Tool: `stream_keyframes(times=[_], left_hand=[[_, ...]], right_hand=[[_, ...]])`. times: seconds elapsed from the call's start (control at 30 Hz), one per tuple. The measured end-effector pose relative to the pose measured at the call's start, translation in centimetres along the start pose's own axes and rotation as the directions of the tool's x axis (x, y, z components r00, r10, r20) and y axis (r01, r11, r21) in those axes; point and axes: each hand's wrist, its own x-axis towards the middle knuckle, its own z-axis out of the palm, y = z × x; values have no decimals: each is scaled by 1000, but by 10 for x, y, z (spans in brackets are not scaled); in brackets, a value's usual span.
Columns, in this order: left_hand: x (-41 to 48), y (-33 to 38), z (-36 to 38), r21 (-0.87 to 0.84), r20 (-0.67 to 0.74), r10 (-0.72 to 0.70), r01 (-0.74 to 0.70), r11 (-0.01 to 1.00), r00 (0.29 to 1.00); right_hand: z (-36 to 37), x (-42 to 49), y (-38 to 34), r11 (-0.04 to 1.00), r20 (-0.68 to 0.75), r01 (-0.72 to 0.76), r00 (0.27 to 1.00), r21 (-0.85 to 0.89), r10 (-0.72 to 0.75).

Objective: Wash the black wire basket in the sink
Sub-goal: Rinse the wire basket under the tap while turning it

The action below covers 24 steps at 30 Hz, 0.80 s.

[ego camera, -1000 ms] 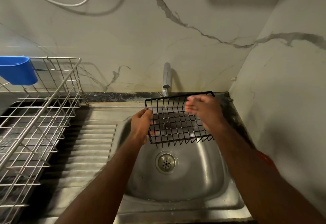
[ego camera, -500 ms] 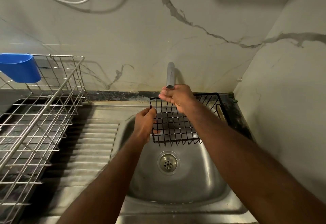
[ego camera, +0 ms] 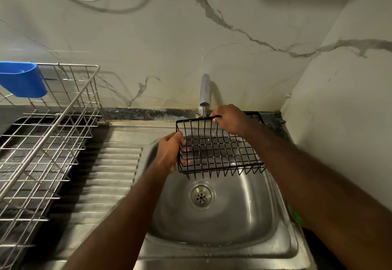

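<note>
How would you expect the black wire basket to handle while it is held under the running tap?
The black wire basket probably stays stiff: its grid looks straight while gripped at two edges. It seems light, being mostly open wire. Water from the tap may make the wires slippery.

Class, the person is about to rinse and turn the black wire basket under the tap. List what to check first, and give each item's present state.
1. Water running from the tap: ok, a thin stream falls.
2. Stream reaches the basket: ok.
3. Left hand holds the basket's left side: ok.
4. Right hand holds the back rim: ok.
5. Basket is over the sink: ok.
6. Drain unblocked: ok, no pooled water.
7. Soap on basket: cannot tell.
</note>
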Motion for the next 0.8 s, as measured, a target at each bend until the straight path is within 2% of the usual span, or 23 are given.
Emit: stream_keyframes(times=[0.63, 0.8], left_hand=[[-1, 9, -25, 4, -35, 26, -26, 1000, 999], [0, 11, -33, 21, -46, 37, -36, 999, 998]], right_hand=[[-2, 10, -14, 965, 6, -35, 999, 260, 34], [-5, 13, -20, 962, 25, -23, 1000, 274, 17]])
